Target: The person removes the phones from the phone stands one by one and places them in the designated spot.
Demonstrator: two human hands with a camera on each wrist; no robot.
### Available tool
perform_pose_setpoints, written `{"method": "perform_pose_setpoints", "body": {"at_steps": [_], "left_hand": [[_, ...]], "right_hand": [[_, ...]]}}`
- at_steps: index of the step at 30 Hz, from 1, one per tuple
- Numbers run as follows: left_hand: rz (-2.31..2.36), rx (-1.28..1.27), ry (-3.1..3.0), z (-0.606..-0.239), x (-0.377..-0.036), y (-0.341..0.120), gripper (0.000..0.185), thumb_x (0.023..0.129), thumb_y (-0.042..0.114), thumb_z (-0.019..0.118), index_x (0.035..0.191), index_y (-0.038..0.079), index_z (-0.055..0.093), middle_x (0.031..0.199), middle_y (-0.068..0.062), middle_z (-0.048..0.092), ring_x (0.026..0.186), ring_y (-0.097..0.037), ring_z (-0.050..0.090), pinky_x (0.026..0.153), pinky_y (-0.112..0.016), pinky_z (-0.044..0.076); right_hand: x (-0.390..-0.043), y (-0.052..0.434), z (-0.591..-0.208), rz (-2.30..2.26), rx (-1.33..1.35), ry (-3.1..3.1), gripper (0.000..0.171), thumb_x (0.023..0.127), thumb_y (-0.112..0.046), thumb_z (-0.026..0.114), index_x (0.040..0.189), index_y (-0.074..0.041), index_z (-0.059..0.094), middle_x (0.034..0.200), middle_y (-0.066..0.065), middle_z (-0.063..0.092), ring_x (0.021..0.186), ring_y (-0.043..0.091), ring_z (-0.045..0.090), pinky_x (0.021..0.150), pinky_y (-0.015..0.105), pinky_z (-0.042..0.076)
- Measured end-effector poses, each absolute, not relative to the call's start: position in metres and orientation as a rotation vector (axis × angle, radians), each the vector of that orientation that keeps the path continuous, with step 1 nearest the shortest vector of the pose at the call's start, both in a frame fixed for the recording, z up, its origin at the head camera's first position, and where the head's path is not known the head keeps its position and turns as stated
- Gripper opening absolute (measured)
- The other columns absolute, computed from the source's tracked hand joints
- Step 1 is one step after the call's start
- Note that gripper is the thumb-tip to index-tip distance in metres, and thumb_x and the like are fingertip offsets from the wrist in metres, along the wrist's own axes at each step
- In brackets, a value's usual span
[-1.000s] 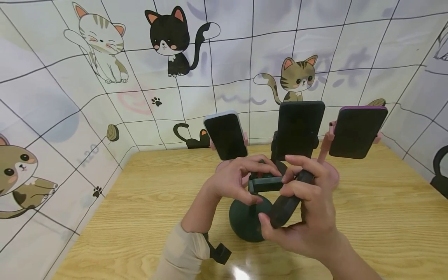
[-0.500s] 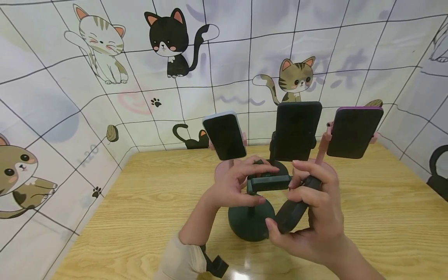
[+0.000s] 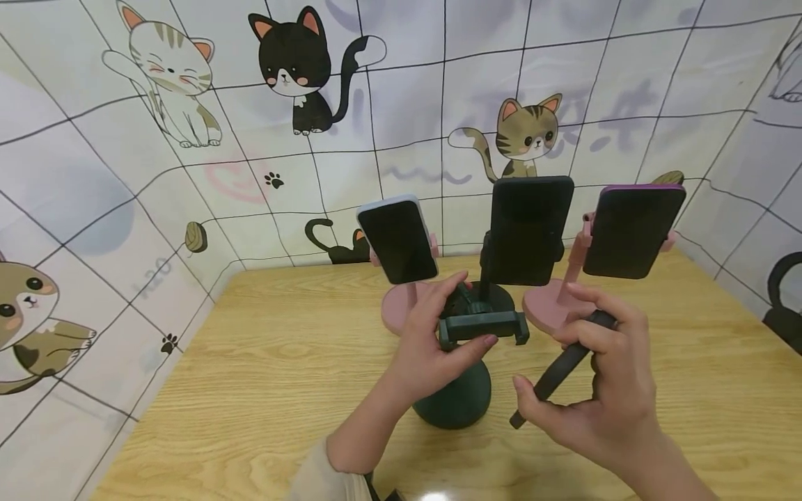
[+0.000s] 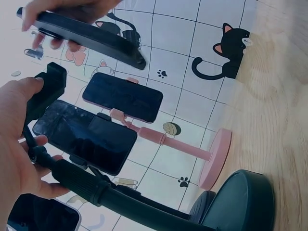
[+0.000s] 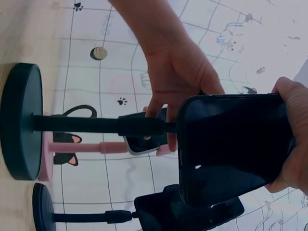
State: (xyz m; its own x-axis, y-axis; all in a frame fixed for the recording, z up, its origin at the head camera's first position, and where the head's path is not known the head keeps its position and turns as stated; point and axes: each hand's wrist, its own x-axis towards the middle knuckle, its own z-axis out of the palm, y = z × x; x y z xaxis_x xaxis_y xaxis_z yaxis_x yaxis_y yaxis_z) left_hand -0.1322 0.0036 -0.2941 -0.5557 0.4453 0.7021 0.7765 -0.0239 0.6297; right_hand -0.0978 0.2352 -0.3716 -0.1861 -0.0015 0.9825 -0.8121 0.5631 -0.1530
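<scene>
A dark green phone stand stands upright on the table. My left hand holds its clamp head, thumb against the front and fingers behind. No phone sits in that clamp. In the left wrist view, the fingers lie near the joint below the clamp. My right hand grips a black phone by its edges, tilted and apart from the clamp, to its right. In the right wrist view, the phone's dark screen shows and hides the clamp.
Behind the green stand are three more stands with phones: a white-edged phone on pink at left, a black phone on a black stand, and a purple-edged phone on pink at right. A cat-print cloth backs the wooden table.
My right hand has carried the black phone rightward, away from the clamp, turning it edge-on. My left hand has shifted right, its thumb now across the clamp's front.
</scene>
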Motion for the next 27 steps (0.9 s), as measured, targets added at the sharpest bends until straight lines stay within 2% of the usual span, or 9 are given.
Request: {"method": "perform_pose_setpoints", "body": {"at_steps": [4,6,9,12,14,18,19,21,27], "left_hand": [[-1.591,-1.247,-1.978,-0.294,-0.131,0.004,0.066,0.071,0.007,0.075,0.128,0.008,0.042,0.116,-0.009,0.052,0.104,-0.017,0.05,0.087,-0.034,0.044],[-1.591,-1.247,-1.987,-0.294,-0.131,0.004,0.064,0.071,0.007,0.075,0.127,0.008,0.042,0.116,-0.008,0.052,0.104,-0.016,0.05,0.087,-0.035,0.043],[-1.586,-1.256,-2.004,-0.293,-0.131,0.004,0.063,0.072,0.006,0.075,0.125,0.007,0.042,0.116,-0.008,0.051,0.104,-0.016,0.048,0.088,-0.036,0.043],[-1.588,-1.261,-2.026,-0.292,-0.13,0.004,0.062,0.072,0.006,0.074,0.125,0.007,0.04,0.116,-0.007,0.049,0.105,-0.016,0.046,0.088,-0.035,0.042],[-1.606,-1.258,-2.038,-0.291,-0.129,0.002,0.062,0.073,0.006,0.074,0.124,0.008,0.04,0.114,-0.007,0.049,0.104,-0.016,0.045,0.088,-0.033,0.041],[-1.643,-1.243,-2.055,-0.289,-0.127,-0.002,0.061,0.074,0.005,0.073,0.124,0.008,0.04,0.112,-0.008,0.048,0.103,-0.017,0.044,0.087,-0.033,0.041],[-1.647,-1.237,-2.059,-0.289,-0.126,-0.003,0.061,0.074,0.004,0.073,0.125,0.008,0.039,0.113,-0.009,0.047,0.103,-0.017,0.044,0.086,-0.033,0.041],[-1.681,-1.232,-2.07,-0.287,-0.124,-0.006,0.061,0.074,0.003,0.072,0.125,0.008,0.038,0.112,-0.01,0.047,0.099,-0.018,0.046,0.083,-0.032,0.043],[-1.629,-1.186,-2.11,-0.277,-0.12,-0.02,0.062,0.073,0.004,0.073,0.125,0.008,0.039,0.102,-0.007,0.049,0.097,-0.017,0.044,0.085,-0.035,0.038]], "right_hand": [[-0.059,0.197,-0.304,0.735,0.566,-1.766,0.063,0.064,-0.046,0.074,0.092,0.005,0.051,0.112,0.03,0.048,0.11,0.037,0.04,0.087,0.027,0.034],[-0.048,0.185,-0.283,0.7,0.499,-1.841,0.063,0.075,-0.052,0.06,0.091,0.007,0.049,0.111,0.031,0.047,0.112,0.027,0.039,0.082,0.019,0.03],[-0.041,0.179,-0.271,0.69,0.419,-1.929,0.067,0.079,-0.058,0.051,0.091,0.008,0.046,0.109,0.03,0.046,0.112,0.018,0.035,0.083,0.012,0.028],[-0.041,0.182,-0.273,0.736,0.355,-2.008,0.07,0.078,-0.06,0.05,0.094,0.007,0.046,0.112,0.028,0.044,0.11,0.025,0.035,0.086,0.008,0.026],[-0.041,0.185,-0.275,0.763,0.301,-2.073,0.062,0.073,-0.048,0.065,0.096,0.007,0.046,0.115,0.027,0.042,0.109,0.029,0.035,0.084,0.004,0.026],[-0.041,0.186,-0.277,0.79,0.142,-2.254,0.059,0.058,-0.016,0.08,0.101,0.005,0.045,0.119,0.024,0.036,0.108,0.033,0.034,0.083,0.034,0.045],[-0.042,0.186,-0.277,0.79,0.103,-2.299,0.059,0.055,-0.008,0.079,0.102,0.004,0.045,0.119,0.023,0.035,0.107,0.034,0.035,0.08,0.044,0.046],[-0.045,0.186,-0.279,0.793,0.042,-2.381,0.061,0.057,-0.009,0.08,0.105,0.002,0.044,0.121,0.022,0.033,0.105,0.037,0.036,0.069,0.061,0.041],[-0.056,0.19,-0.288,0.809,-0.002,-2.565,0.056,0.066,-0.019,0.076,0.106,0.0,0.04,0.125,0.025,0.026,0.091,0.041,0.044,0.069,0.062,0.042]]}}
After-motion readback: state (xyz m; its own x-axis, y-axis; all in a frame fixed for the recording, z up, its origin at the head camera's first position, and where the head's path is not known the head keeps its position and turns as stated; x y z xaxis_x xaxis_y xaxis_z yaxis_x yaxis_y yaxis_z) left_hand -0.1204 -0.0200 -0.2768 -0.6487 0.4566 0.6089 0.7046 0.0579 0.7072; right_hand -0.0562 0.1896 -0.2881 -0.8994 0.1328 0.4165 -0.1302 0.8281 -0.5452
